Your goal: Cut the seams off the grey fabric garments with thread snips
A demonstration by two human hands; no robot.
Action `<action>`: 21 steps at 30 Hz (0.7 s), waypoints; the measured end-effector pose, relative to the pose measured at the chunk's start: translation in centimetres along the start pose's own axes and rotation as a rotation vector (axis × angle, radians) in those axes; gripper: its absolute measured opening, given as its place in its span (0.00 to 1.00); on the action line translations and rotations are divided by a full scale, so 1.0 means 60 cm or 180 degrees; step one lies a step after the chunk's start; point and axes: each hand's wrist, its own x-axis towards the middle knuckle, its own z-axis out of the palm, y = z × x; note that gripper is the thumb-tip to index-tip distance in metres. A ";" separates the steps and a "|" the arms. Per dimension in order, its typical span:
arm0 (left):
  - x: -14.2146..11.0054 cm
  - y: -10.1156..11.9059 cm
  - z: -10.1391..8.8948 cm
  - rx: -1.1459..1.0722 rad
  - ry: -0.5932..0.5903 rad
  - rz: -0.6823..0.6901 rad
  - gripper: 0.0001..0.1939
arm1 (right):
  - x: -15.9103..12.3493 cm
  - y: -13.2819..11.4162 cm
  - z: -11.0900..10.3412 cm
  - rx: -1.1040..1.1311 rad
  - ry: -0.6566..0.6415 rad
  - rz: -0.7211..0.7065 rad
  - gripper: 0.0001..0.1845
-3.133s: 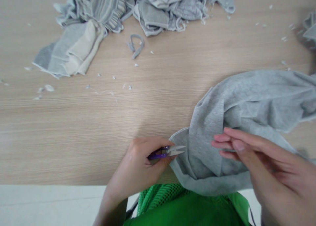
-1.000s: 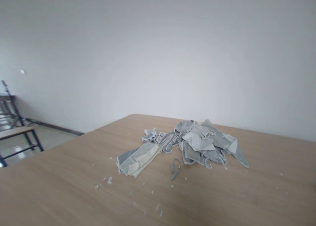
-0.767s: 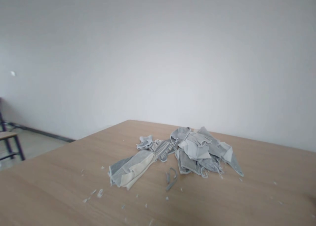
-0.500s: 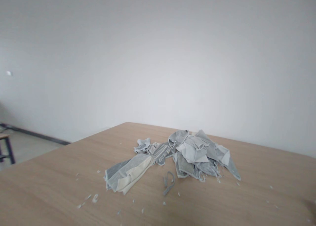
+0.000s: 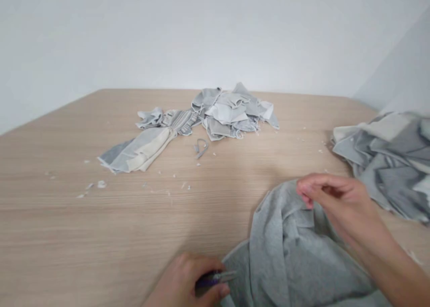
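Note:
My left hand (image 5: 188, 282) is closed around small thread snips (image 5: 215, 278) with a dark purple body and short metal blades. The blades point right, against or just over the edge of a large grey cloth (image 5: 295, 253). This cloth lies bunched at the near edge of the view, its upper part raised in folds. My right hand (image 5: 339, 195) is pinched at the cloth's top edge, with the fingertips partly hidden behind the thumb.
A heap of grey and white cloth pieces (image 5: 231, 114) lies at the back. A gathered bundle with a striped part (image 5: 144, 148), a loose grey strip (image 5: 201, 148) and white scraps (image 5: 101, 184) lie left. More grey cloth (image 5: 389, 159) is piled right on the wooden table (image 5: 117, 235).
The view has tilted down and swung right. Both my hands, the snips, the near grey cloth and the right-hand pile have come into view. The far heap looks unchanged.

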 end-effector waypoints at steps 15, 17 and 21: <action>-0.008 0.001 -0.006 -0.0166 0.0073 0.0295 0.11 | 0.214 -0.014 0.237 -0.1356 -0.1362 -0.1059 0.06; -0.008 0.001 -0.006 -0.0167 0.0051 0.0246 0.10 | 0.233 -0.008 0.265 -0.1488 -0.1473 -0.1131 0.06; -0.009 -0.006 0.003 -0.0230 0.0055 0.0090 0.12 | 0.255 0.009 0.303 -0.1524 -0.1643 -0.1117 0.06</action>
